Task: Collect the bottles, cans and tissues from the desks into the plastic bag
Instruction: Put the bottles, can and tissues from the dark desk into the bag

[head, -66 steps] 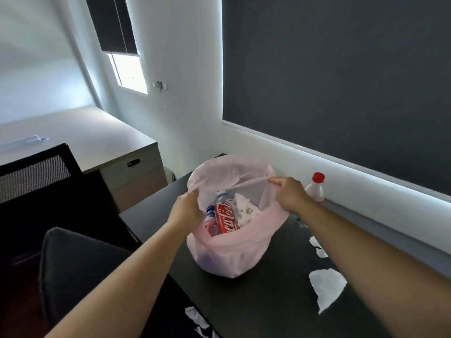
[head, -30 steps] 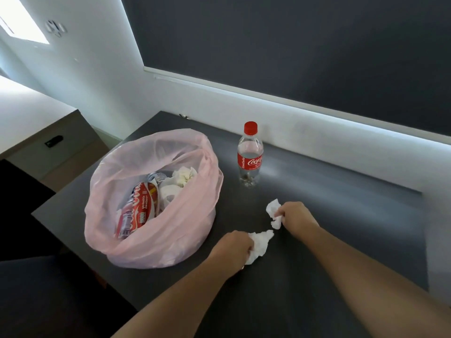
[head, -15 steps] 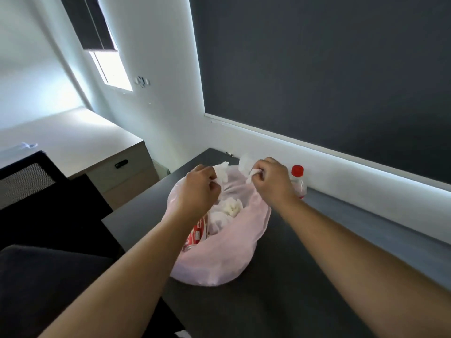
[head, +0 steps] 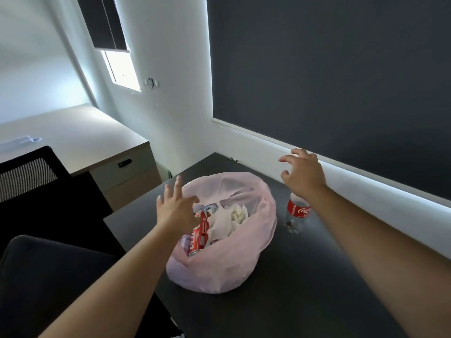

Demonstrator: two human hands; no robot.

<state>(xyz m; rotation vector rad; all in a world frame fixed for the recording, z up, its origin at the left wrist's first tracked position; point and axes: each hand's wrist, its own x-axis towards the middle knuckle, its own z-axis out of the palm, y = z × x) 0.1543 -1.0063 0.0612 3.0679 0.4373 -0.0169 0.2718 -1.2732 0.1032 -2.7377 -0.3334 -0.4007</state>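
Light: dim room, daylight from window
Glare: strip under blind
Blur: soft fingers
Edges: wide-angle bending

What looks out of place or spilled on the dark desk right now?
Nothing is spilled. The one leftover is the cola bottle, upright on the dark desk beside the pink bag, not in it. Both hands, left and right, are open and empty.

Both forearms are bare, with no sleeves, watch or rings.
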